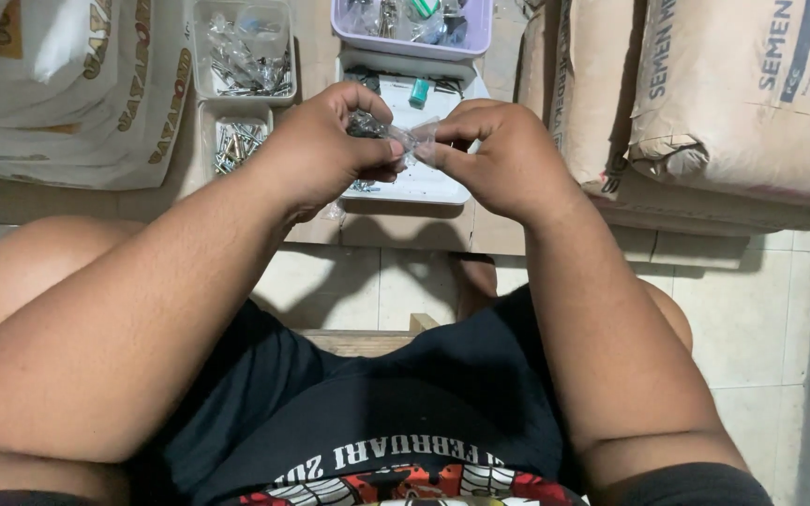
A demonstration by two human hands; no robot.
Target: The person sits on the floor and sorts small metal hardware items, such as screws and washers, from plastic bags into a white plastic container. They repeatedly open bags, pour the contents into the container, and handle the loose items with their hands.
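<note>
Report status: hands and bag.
Left hand and right hand both pinch small clear bag. Screw trays beyond. Nothing in the way.

One camera only, worn on the head, looking steeply down, close over the hands, past the lap to the tiled floor (761, 319).

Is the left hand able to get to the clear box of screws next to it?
Probably yes. The left hand is close to the clear box with nothing between them, but it is busy pinching a small plastic bag together with the right hand.
</note>
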